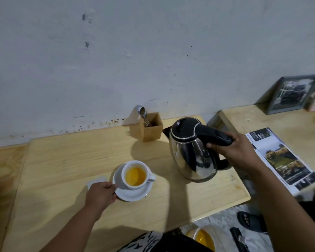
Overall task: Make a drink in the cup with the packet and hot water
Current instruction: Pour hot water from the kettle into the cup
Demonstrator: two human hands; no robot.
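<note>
One cup sits upright on a saucer near the middle of the wooden table, its small handle pointing right, toward the kettle. Orange liquid fills much of it, so water seems to have gone in already. It is thin white china: light, stiff, smooth-glazed and easy to chip, and likely hot at the wall by now. The handle is the safe place to lift it; the saucer rim is the better hold for steadying, since the cup could slide on the glaze if the saucer tips.

The left hand does just that, fingers curled with the tips pinching the saucer's left edge. A pale flat scrap just behind that hand may be the emptied packet, though it is too blurred to be sure.

The kettle stands upright right of the cup and apart from it, spout facing away toward the wall, handle running back to the right. Polished steel with water inside, it will be heavy and hot on the body, so only the black handle is fit to grip. The right hand is wrapped closed around that handle.

A spoon leans in a wooden holder by the wall, ready for stirring.
</note>
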